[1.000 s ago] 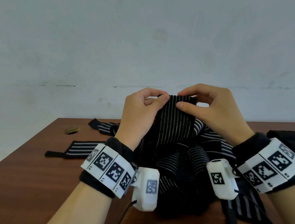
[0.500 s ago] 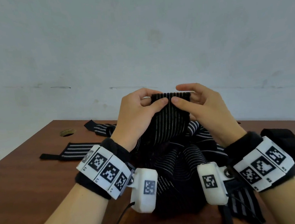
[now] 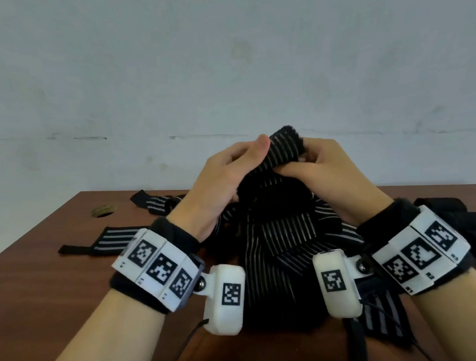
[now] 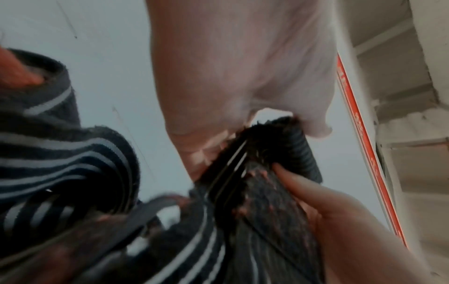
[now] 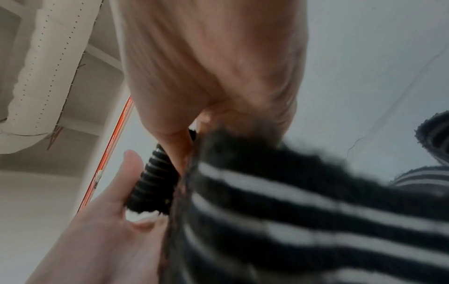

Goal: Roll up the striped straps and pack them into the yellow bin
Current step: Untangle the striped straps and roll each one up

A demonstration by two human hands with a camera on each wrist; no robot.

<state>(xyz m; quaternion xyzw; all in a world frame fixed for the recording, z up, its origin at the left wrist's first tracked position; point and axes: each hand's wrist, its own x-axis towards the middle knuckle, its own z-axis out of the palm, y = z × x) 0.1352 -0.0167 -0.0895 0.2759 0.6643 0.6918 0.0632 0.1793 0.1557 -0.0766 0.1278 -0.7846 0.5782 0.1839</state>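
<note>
I hold one black strap with thin white stripes [image 3: 284,151] up in front of me, its top end curled over into the start of a roll. My left hand [image 3: 230,175] pinches its left side with the thumb on top. My right hand [image 3: 316,167] grips the right side, thumb under the fold. The strap's tail hangs into a heap of more striped straps [image 3: 282,242] on the table. The wrist views show the same strap [image 4: 262,173] [image 5: 243,192] held between fingers and thumb. No yellow bin is in view.
The brown wooden table [image 3: 40,298] has a round cable hole [image 3: 103,211] at the far left. Two loose striped straps [image 3: 112,240] [image 3: 152,202] lie flat left of the heap. Dark rolled straps [image 3: 464,218] sit at the right. A pale wall stands behind.
The strap's top edge, held flat and upright before, has been folded over towards me into a first turn. Both hands moved closer together and slightly lower.
</note>
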